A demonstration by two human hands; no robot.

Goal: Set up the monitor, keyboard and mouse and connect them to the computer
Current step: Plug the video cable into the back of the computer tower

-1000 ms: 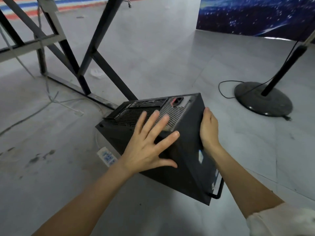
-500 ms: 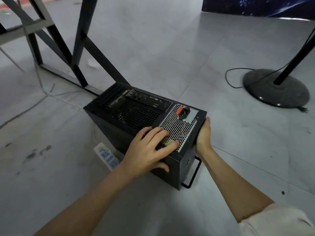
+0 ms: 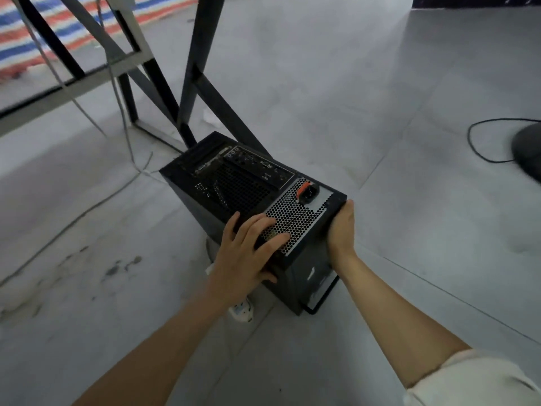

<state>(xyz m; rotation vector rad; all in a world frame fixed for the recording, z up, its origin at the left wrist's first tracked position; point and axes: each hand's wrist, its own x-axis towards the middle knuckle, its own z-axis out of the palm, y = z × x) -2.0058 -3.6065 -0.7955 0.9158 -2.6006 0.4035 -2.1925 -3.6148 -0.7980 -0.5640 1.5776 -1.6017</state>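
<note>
The computer has a matt black casing with a perforated metal grille, standing on a smooth, dull grey floor.

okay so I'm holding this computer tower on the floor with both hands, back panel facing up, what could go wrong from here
Two risks stand out. The power strip lies partly under the computer tower, so setting the case down could pinch it. The left hand lies on the perforated vent grille while the right hand holds only the edge, so the case might slip or tip.
</note>
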